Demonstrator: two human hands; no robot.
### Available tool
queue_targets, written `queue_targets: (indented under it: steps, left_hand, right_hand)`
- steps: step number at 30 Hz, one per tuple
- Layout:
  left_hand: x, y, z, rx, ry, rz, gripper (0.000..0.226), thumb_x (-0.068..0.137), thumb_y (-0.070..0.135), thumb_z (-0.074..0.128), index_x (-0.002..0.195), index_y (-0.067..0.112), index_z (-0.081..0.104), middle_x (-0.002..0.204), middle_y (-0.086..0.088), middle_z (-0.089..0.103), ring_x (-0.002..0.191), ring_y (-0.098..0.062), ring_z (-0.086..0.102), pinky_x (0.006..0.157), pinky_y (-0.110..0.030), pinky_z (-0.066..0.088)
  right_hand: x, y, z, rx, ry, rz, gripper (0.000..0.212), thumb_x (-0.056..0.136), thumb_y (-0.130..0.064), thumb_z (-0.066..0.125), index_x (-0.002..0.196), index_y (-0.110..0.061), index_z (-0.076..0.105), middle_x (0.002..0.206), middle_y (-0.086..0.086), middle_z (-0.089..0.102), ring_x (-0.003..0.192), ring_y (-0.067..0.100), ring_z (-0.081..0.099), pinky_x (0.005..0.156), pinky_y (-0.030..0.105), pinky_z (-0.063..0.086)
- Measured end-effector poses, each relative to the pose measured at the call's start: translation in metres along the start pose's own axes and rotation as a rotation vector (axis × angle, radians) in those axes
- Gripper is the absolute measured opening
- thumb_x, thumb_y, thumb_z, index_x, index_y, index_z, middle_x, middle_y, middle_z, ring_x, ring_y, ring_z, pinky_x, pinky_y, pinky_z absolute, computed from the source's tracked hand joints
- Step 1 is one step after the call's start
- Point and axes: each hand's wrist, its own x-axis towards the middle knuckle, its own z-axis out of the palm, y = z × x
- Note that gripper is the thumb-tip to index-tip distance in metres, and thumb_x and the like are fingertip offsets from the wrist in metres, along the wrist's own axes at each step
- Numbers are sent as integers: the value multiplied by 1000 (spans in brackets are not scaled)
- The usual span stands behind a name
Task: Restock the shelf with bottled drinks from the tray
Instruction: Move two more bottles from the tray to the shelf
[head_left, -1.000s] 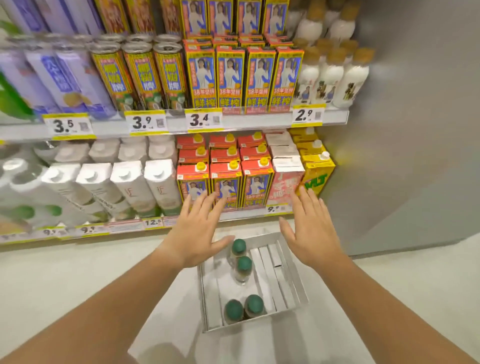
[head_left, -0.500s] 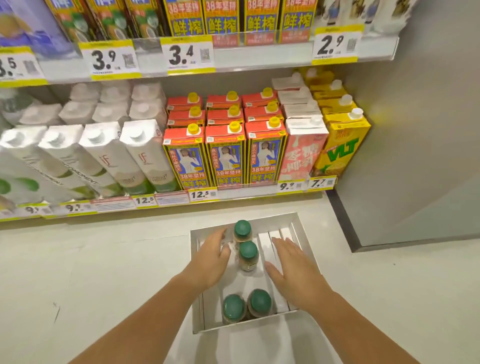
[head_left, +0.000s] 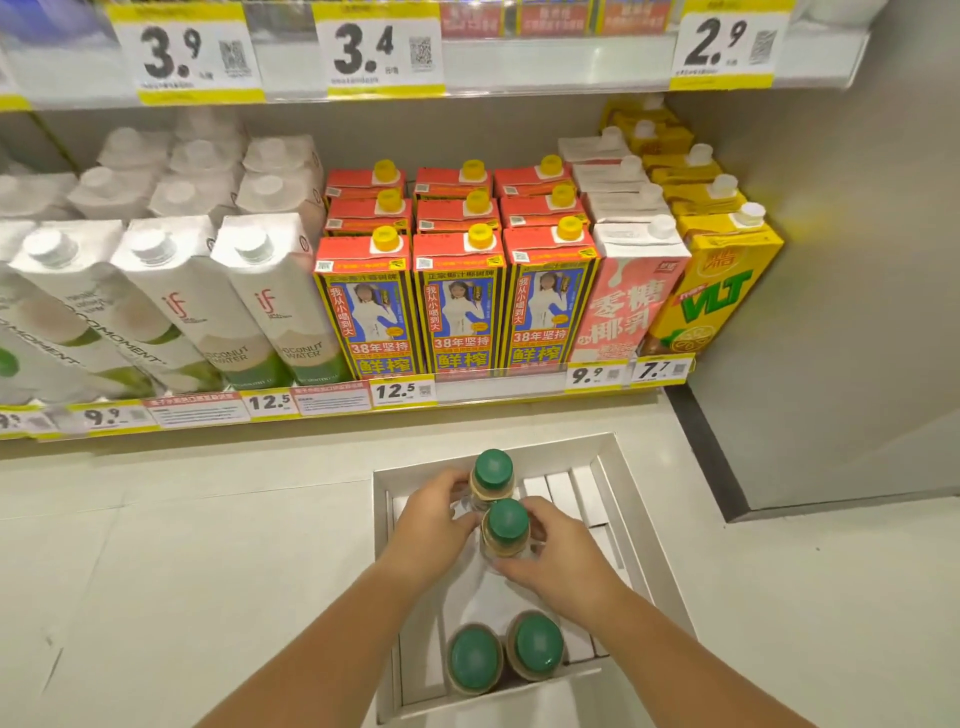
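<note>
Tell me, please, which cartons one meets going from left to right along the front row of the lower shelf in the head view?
white coconut water cartons → red-topped cartons → pink carton → yellow VLT carton

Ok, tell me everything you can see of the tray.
The tray is a pale, rectangular open box with low raised walls; it looks like white plastic or painted metal. It sits flat on the floor in front of the bottom shelf. White slats show on its base at the right. Four green-capped bottles stand in it. The two near bottles are by the front wall. The left hand grips the far bottle, the right hand the middle bottle.
</note>
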Motion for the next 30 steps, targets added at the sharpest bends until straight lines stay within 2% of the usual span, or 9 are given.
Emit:
queue_targets:
  steps: [2, 6, 10, 12, 15, 19, 23, 26, 30]
  left_hand:
    - [2, 0, 2, 3, -11, 18, 50, 76, 16, 83, 109, 41, 57, 107, 28, 62, 106, 10, 57, 98, -23, 46]
    - [1, -2, 12, 19, 6, 2, 66, 63, 29, 92, 119, 33, 59, 109, 21, 64, 105, 4, 58, 91, -17, 43]
    - [-2, -4, 24, -36, 98, -6, 59, 67, 27, 90, 113, 39, 55, 103, 26, 64, 99, 16, 57, 81, -8, 40]
    - [-2, -3, 27, -46, 139, -11, 53, 71, 25, 88, 108, 40, 54, 101, 27, 65, 98, 17, 57, 81, -9, 42]
    - [-4, -4, 24, -25, 156, 0, 48, 71, 27, 88, 104, 39, 55, 101, 24, 67, 98, 13, 59, 81, -12, 46]
    - [-12, 0, 8, -35, 180, 22, 46, 70, 30, 88, 103, 39, 57, 100, 23, 68, 98, 10, 61, 84, -21, 53]
    - [-26, 31, -21, -51, 195, 100, 40, 66, 42, 87, 92, 42, 57, 96, 25, 68, 94, 4, 63, 79, -22, 54]
    - [-34, 70, -51, -51, 157, 168, 43, 62, 46, 85, 96, 40, 59, 97, 22, 70, 94, 0, 65, 83, -25, 54]
    - [-32, 130, -96, -78, 74, 211, 47, 60, 37, 89, 97, 37, 61, 100, 15, 73, 97, -3, 68, 89, -28, 54]
  right_hand:
    - [-3, 5, -6, -21, -22, -16, 42, 66, -39, 85, 100, -40, 62, 98, -17, 73, 92, 1, 69, 83, 23, 55]
    - [-18, 21, -20, -54, -51, -7, 44, 63, -39, 82, 101, -42, 60, 97, -20, 72, 92, 1, 68, 83, 23, 56]
    - [-20, 21, -15, -31, -55, -37, 43, 68, -34, 81, 106, -42, 63, 102, -20, 72, 101, 0, 66, 86, 16, 53]
    - [-17, 20, -12, -7, -49, -49, 44, 70, -27, 83, 107, -43, 64, 104, -19, 72, 102, 0, 66, 83, 12, 52]
    - [-16, 22, -11, 48, -59, -36, 46, 69, -21, 84, 106, -40, 64, 103, -13, 74, 100, 6, 69, 86, 22, 56]
    - [-20, 15, -20, 103, -46, -54, 45, 65, -31, 85, 104, -44, 66, 102, -13, 75, 98, 6, 69, 85, 19, 55]
    - [-29, -15, -42, 134, -7, -72, 44, 66, -26, 89, 103, -41, 69, 100, -13, 75, 96, 4, 69, 81, 12, 51]
    - [-38, -55, -67, 127, 26, -100, 48, 63, -26, 89, 105, -37, 70, 101, -18, 75, 96, 2, 69, 80, 11, 50]
    - [-50, -122, -106, 102, 89, -165, 49, 60, -25, 86, 106, -35, 70, 100, -17, 75, 95, 5, 69, 89, 23, 53]
